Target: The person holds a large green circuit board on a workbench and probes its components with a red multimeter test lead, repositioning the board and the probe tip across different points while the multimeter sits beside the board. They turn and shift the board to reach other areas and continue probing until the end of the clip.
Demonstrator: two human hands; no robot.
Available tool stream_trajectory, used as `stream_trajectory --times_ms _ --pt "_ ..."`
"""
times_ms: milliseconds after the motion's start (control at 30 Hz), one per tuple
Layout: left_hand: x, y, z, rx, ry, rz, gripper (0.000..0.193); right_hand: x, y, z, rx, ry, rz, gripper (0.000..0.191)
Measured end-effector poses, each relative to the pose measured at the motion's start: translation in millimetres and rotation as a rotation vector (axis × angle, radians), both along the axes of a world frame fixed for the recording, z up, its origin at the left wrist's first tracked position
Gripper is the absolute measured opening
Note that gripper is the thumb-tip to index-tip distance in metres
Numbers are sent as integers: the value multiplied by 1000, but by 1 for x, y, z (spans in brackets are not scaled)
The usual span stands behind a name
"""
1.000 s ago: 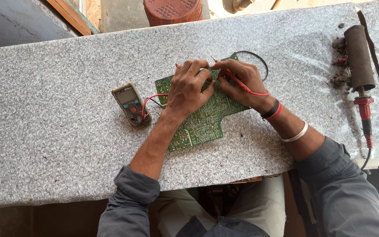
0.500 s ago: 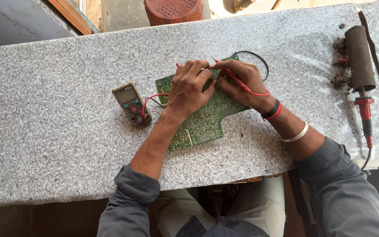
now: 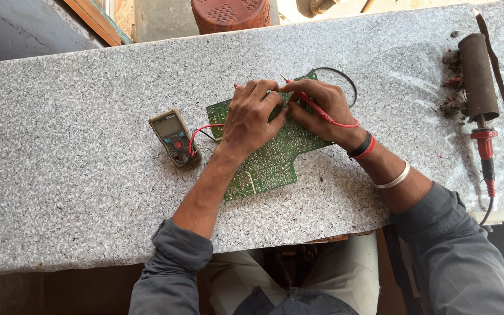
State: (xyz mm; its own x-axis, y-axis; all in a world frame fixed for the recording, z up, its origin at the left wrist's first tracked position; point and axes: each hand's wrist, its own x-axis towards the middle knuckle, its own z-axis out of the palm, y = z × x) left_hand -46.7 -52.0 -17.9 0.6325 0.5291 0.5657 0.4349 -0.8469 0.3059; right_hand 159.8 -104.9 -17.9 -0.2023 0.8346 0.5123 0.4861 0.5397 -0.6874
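Evidently, step in hand: probing the flat green printed circuit board (image 3: 269, 157), which lies solder side up at the middle of the speckled grey granite slab (image 3: 77, 192).
Left hand (image 3: 252, 116): fingers curled down on the board's upper part; a red tip shows past its knuckles at 11 o'clock, but whether the hand pinches a probe cannot be told.
Right hand (image 3: 322, 105): closed in a pen-like pinch on the thin red test probe (image 3: 313, 108), tip pointing to 10 o'clock, close beside the left fingers.
Meter: the small grey-brown handheld multimeter (image 3: 173, 137) lies at 9 o'clock from the board, just beside it, joined by a red lead (image 3: 199, 131).
Next move, as a judgement: it calls for steady tips on small solder joints and a glance at the meter.
Textures: slab rough and mottled; board glossy, finely lined.
Elsewhere: a dark cylindrical soldering tool with red handle (image 3: 478, 87) at 3 o'clock, well apart.
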Motion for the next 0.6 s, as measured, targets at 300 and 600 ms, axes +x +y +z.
stream_trajectory --times_ms 300,600 --pt "0 0 2 -20 -16 -14 31 1 1 -2 -4 2 4 39" --pt "0 -1 -1 -1 -45 -40 34 3 3 -6 13 -1 17 39"
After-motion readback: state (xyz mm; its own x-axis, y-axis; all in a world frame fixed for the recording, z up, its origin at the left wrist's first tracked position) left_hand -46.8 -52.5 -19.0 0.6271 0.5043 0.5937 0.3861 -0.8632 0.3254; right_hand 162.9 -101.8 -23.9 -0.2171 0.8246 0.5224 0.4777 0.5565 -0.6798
